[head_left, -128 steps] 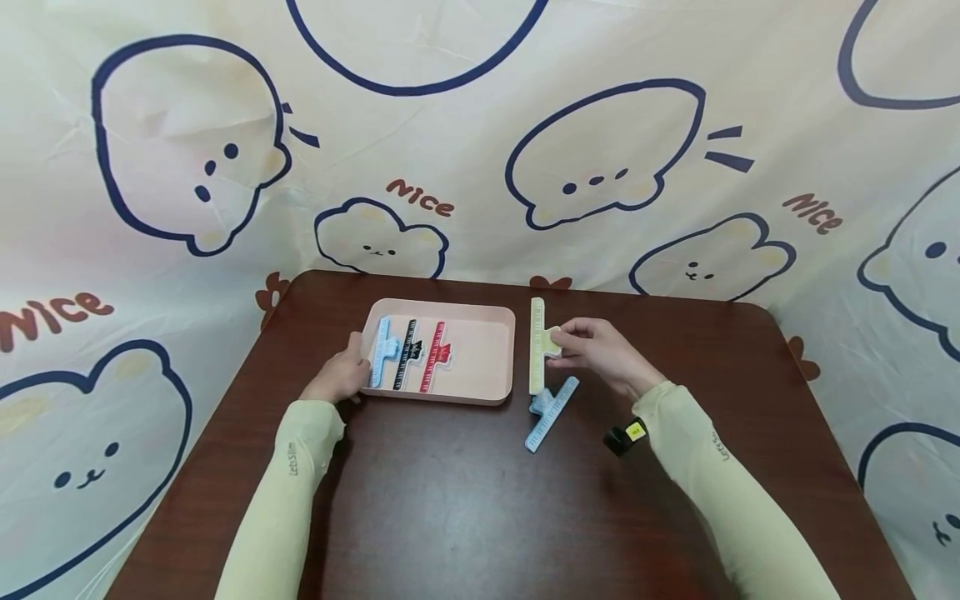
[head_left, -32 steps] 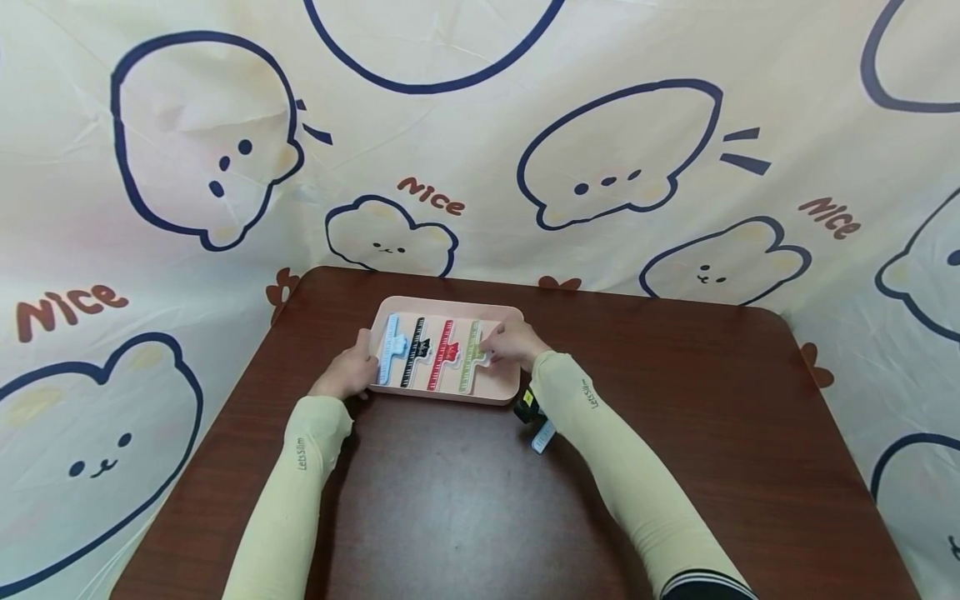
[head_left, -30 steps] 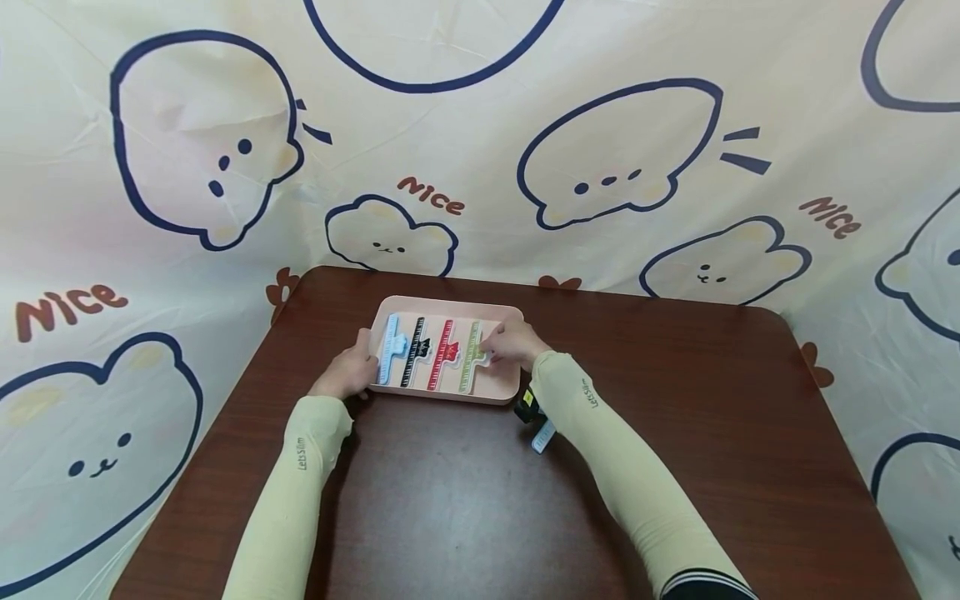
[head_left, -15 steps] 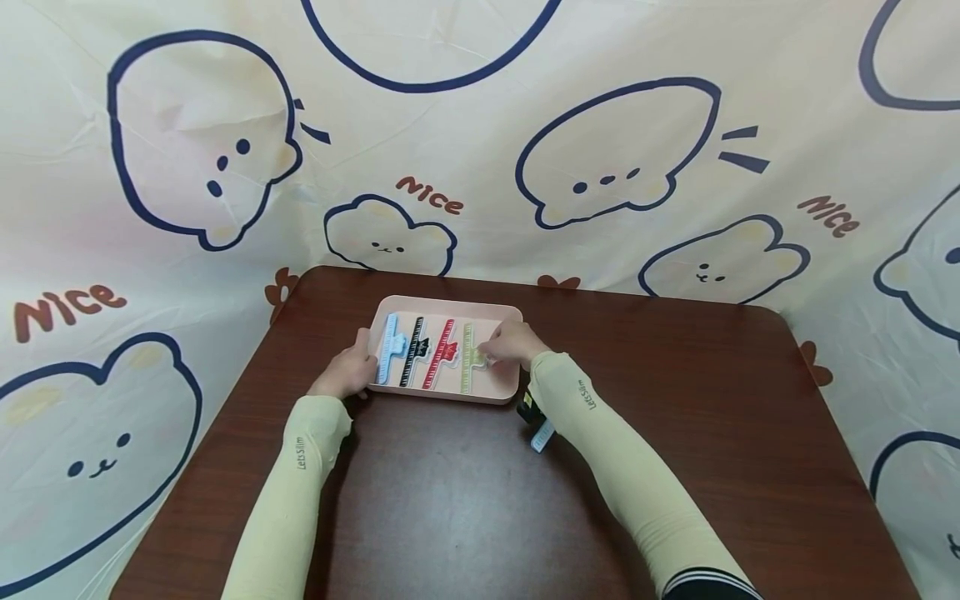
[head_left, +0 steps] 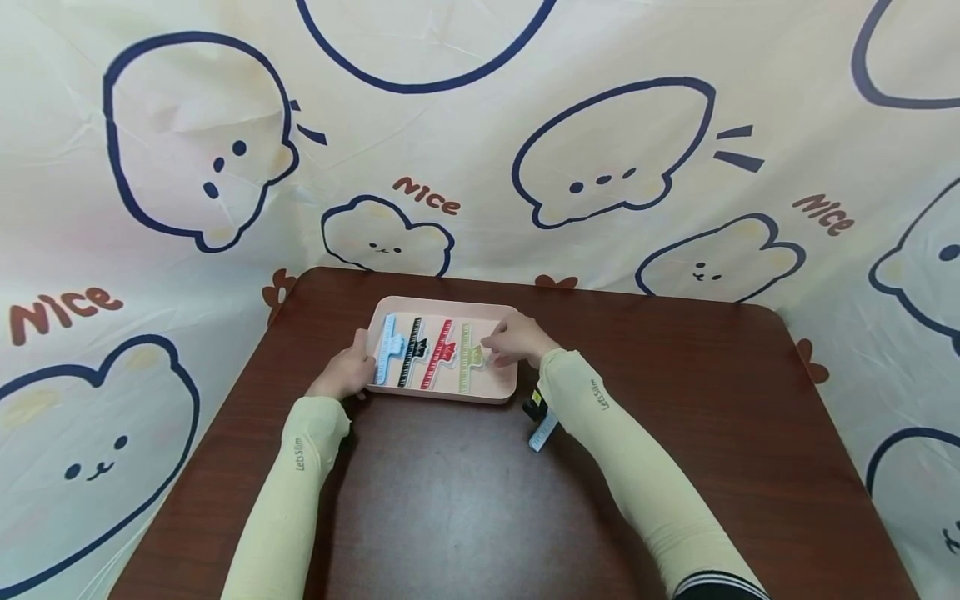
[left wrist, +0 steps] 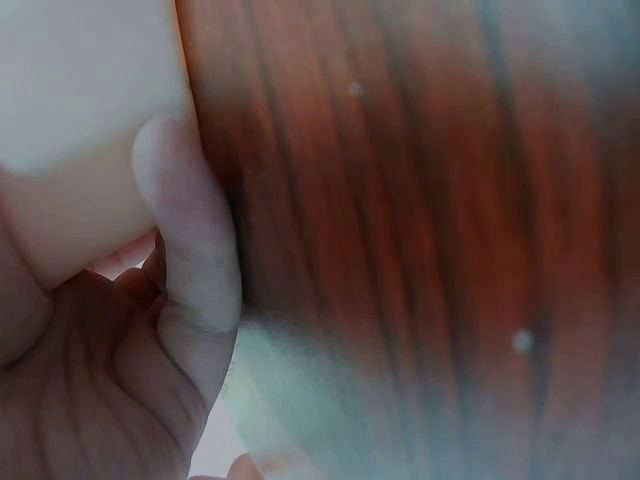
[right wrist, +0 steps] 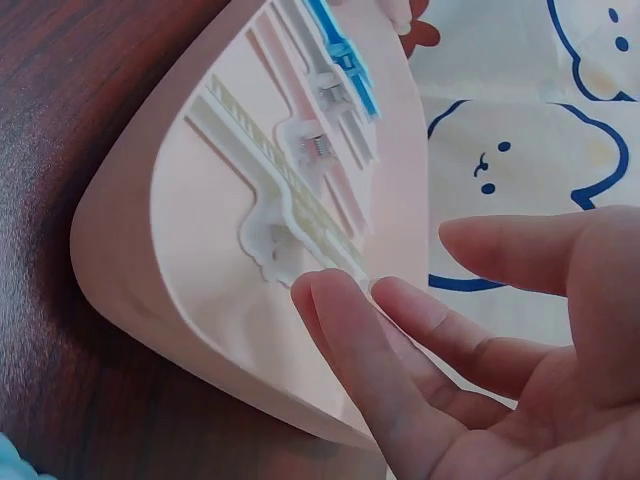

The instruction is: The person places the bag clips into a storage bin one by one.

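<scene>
My left hand point(head_left: 345, 369) grips the left end of a pale pink tray point(head_left: 495, 385); in the left wrist view its thumb point(left wrist: 190, 220) presses along the tray wall. Inside the tray, side by side, lie a light blue ruler clip point(head_left: 387, 350), a black one point(head_left: 410, 353), a red one point(head_left: 437, 357) and a yellow-green one point(head_left: 465, 360). My right hand point(head_left: 520, 340) hovers over the tray's right end, just beside the green clip. In the right wrist view, its thumb and fingers are spread apart, with nothing between them.
A blue ruler clip point(head_left: 543, 432) lies on the brown table point(head_left: 450, 492), partly hidden by the right sleeve and the black wrist camera point(head_left: 534, 407). A cartoon-print curtain point(head_left: 480, 142) stands behind the table.
The green clip, earlier held right of the tray, now lies in it beside the red one. My right fingers have let go and drawn slightly right. The left hand keeps its hold.
</scene>
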The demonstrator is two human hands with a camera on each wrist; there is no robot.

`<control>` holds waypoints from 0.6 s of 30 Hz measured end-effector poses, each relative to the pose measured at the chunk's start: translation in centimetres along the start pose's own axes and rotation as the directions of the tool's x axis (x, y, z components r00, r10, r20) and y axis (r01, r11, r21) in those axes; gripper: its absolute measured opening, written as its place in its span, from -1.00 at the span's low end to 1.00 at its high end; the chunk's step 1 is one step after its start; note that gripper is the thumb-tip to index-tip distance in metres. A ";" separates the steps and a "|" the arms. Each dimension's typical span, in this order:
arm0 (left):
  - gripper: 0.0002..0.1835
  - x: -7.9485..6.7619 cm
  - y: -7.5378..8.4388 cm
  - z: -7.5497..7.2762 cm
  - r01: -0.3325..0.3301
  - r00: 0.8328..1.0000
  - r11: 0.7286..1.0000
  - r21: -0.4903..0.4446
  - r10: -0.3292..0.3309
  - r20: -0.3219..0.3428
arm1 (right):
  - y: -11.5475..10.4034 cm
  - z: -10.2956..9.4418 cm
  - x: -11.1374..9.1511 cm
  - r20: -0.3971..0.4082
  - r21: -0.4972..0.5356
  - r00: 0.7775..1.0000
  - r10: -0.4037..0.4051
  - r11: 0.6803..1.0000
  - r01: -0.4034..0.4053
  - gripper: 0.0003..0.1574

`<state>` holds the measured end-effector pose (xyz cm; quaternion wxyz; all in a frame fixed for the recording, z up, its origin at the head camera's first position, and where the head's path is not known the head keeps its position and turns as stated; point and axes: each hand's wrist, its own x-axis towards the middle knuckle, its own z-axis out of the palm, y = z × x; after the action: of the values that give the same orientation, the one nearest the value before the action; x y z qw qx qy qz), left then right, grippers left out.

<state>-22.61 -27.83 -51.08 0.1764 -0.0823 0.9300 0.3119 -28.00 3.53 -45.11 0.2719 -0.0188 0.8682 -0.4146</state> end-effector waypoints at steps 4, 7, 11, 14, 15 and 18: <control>-0.37 0.0 0.0 0.1 0.009 1.000 1.000 -0.004 -0.009 0.005 | 0.4 -0.9 -0.6 0.000 -0.001 1.000 -0.004 1.000 0.004 -0.67; -0.37 0.0 0.0 0.0 0.009 1.000 1.000 -0.002 -0.009 0.007 | 0.8 -1.8 -1.2 0.000 0.003 1.000 -0.018 1.000 0.018 -0.66; -0.38 -0.1 0.2 -0.1 0.004 1.000 1.000 -0.001 -0.004 0.006 | 1.6 -3.1 -2.1 0.000 0.020 0.999 -0.042 0.999 0.042 -0.62; -0.37 -0.1 0.3 -0.1 0.004 1.000 1.000 -0.002 -0.004 0.010 | 2.5 -4.2 -2.9 -0.005 0.038 0.999 -0.045 0.998 0.045 -0.63; -0.37 -0.1 0.3 -0.1 0.008 1.000 1.000 -0.003 -0.008 0.012 | 2.8 -4.6 -3.2 -0.008 0.039 0.999 -0.042 0.998 0.042 -0.64; -0.35 -0.1 0.2 -0.1 0.010 1.000 1.000 -0.003 -0.010 0.017 | 4.2 -5.6 -3.6 -0.022 0.016 0.999 -0.033 0.999 0.033 -0.64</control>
<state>-22.59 -27.73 -50.87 0.1856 -0.0845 0.9275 0.3132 -26.84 11.19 -43.70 0.2556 -0.0263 0.8673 -0.4264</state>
